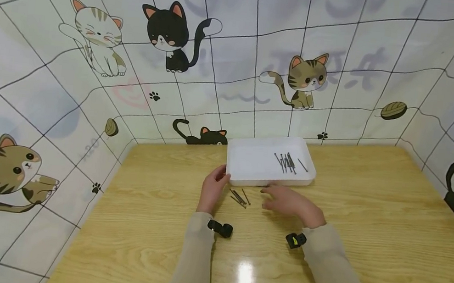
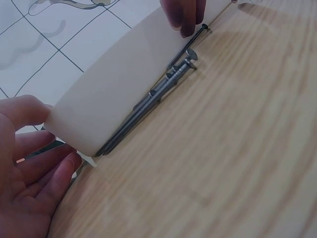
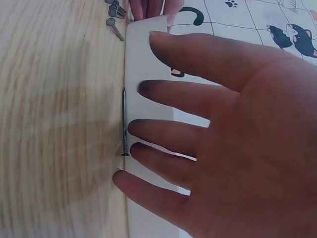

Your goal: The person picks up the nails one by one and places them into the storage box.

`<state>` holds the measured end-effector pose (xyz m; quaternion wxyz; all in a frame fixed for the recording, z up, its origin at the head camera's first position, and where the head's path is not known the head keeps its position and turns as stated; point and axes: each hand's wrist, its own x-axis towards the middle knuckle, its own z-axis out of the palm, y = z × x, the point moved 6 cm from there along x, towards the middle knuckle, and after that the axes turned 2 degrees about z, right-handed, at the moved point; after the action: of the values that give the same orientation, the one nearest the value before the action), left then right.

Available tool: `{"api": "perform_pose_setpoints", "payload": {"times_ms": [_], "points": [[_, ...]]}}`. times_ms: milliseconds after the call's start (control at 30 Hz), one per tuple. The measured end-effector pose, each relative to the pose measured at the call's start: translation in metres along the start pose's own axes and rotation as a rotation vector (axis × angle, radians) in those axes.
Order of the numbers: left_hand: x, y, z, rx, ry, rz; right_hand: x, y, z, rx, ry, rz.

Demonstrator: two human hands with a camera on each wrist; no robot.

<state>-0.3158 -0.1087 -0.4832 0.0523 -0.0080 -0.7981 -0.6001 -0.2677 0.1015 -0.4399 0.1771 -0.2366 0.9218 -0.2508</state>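
A shallow white tray (image 1: pixel 249 162) stands on the table, and a cluster of dark metal nails (image 1: pixel 289 163) lies in its right half. My left hand (image 1: pixel 212 188) grips the tray's near left corner. In front of the tray, beside that hand, several loose nails (image 1: pixel 239 198) lie on the wood. My right hand (image 1: pixel 287 201) is at the tray's front wall with fingers straight and spread, holding nothing. In the right wrist view, a single nail (image 3: pixel 125 124) lies along the foot of that wall, close to the fingertips; whether they touch it I cannot tell.
The light wooden table (image 1: pixel 149 244) extends around both arms. Behind it and at both sides hangs a white gridded cloth (image 1: pixel 233 77) with cartoon cats. A black wrist camera (image 1: pixel 219 228) is on the left wrist, with another black wrist camera (image 1: pixel 295 241) on the right.
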Motion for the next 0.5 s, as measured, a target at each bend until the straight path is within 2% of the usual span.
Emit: {"api": "perform_pose_setpoints", "payload": {"times_ms": [133, 333, 500], "points": [[0.000, -0.001, 0.000, -0.003, 0.013, 0.006, -0.001, 0.001, -0.001, 0.030, 0.019, 0.011], [0.001, 0.000, 0.000, -0.005, 0.005, 0.012, -0.002, -0.004, -0.004, 0.007, 0.039, -0.012], [-0.005, 0.011, -0.001, -0.036, -0.033, -0.002, -0.001, -0.006, -0.004, -0.044, 0.073, -0.039]]}}
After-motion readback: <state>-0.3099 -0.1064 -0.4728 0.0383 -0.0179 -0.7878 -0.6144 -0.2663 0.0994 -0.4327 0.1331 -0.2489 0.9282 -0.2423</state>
